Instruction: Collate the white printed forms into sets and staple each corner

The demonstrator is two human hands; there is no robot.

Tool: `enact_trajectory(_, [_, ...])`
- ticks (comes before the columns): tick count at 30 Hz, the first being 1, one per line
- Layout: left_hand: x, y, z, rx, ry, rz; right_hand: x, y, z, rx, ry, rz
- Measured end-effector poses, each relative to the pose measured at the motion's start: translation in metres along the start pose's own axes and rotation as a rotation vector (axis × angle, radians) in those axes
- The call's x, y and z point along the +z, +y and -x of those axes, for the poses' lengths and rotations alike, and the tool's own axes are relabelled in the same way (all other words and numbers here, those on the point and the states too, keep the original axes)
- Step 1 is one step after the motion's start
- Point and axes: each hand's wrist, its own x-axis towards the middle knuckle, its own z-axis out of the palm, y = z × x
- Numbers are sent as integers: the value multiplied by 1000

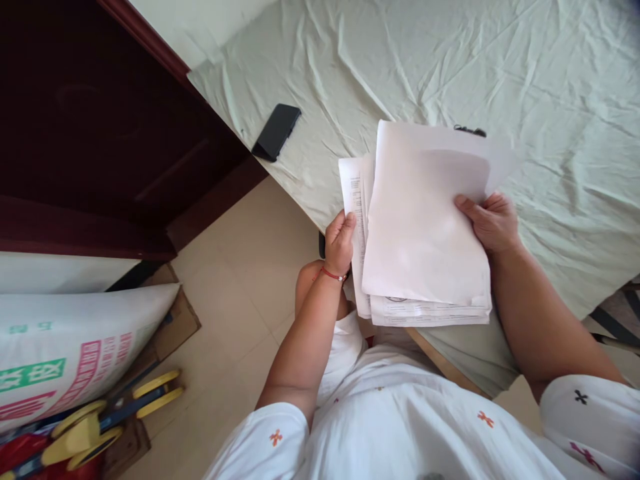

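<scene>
My left hand (341,241) grips the left edge of some printed sheets (356,193), with the thumb on top. On the other side, my right hand (491,220) pinches the right edge of a stack of papers (425,227), its thumb lying over the top sheet. That top sheet is blank on the side facing me. Printed lines show on the sheets under it at the near edge. The two bundles overlap in the middle, above the cloth-covered table. Most fingers of both hands are hidden beneath the paper.
A wrinkled pale green cloth (550,100) covers the table. Behind the papers lies a small dark object (470,131). A black phone-like case (277,132) rests near the table's left edge. On the tiled floor at left are a printed white sack (75,347) and a yellow-wheeled item (85,437).
</scene>
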Motion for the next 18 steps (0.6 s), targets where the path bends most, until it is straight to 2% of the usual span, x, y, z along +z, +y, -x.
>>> enact_trajectory(5, [2, 5, -1, -38, 25, 101, 3, -2, 2, 6, -5, -12])
enact_trajectory(10, [2, 7, -2, -52, 38, 115, 3, -3, 1, 14, -9, 5])
enact_trajectory(18, [0, 5, -5, -94, 64, 158, -7, 9, -6, -51, 87, -70])
